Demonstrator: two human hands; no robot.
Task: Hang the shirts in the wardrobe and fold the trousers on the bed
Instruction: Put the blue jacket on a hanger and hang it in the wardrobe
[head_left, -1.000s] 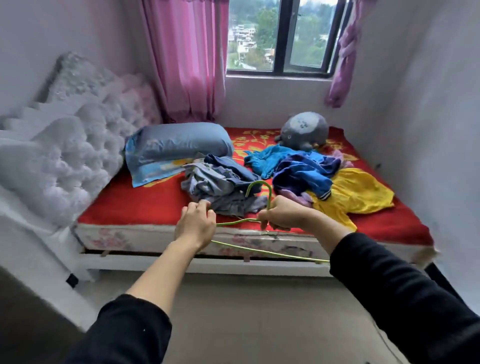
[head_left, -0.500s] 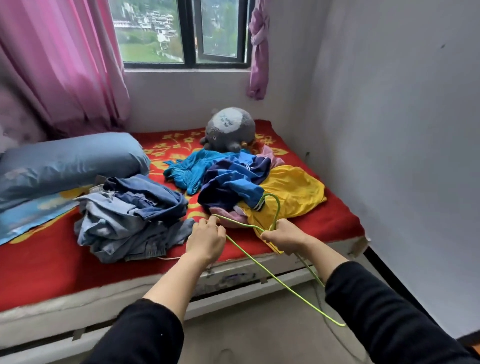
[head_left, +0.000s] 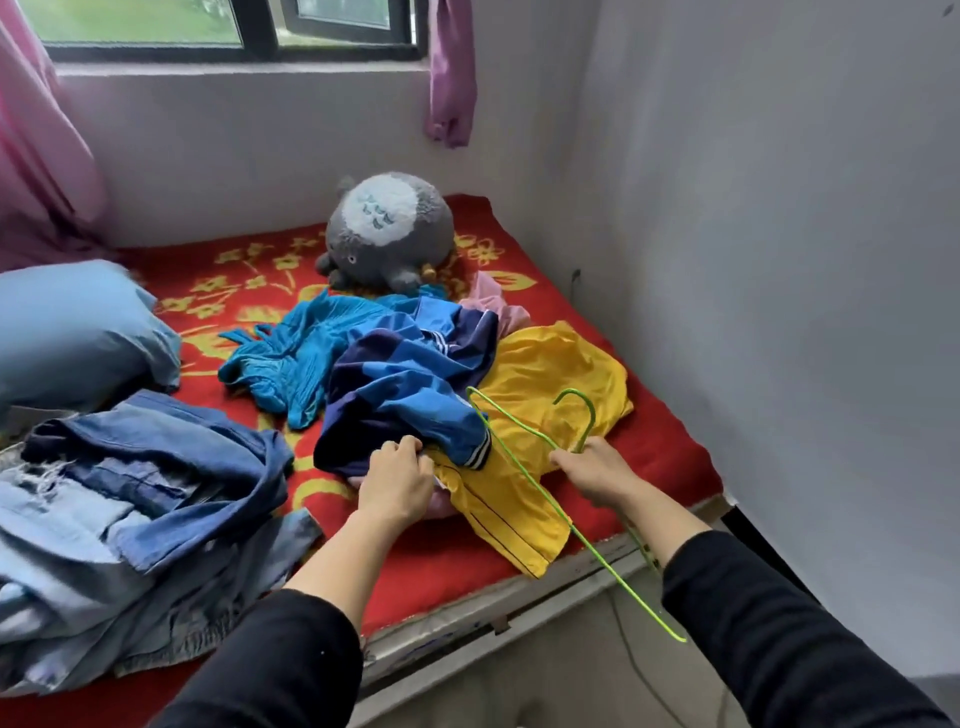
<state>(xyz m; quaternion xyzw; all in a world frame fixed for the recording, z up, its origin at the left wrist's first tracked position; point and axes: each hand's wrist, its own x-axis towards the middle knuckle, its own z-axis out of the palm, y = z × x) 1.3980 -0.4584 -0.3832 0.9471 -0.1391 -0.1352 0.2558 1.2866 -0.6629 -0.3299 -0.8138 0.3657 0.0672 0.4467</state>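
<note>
hanger lime green; shirts yellow, blue/navy, teal; jeans denim blue; bedspread red, yellow flowers

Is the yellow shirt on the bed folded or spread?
Not folded: the yellow shirt lies loosely spread and creased, its edge under the blue shirt.

Trousers pile left on bed; shirts heap right; plush toy behind shirts; pillow behind trousers.

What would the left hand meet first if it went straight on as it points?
The navy and blue shirt: the left hand grips its near edge, so it would likely push further in.
</note>
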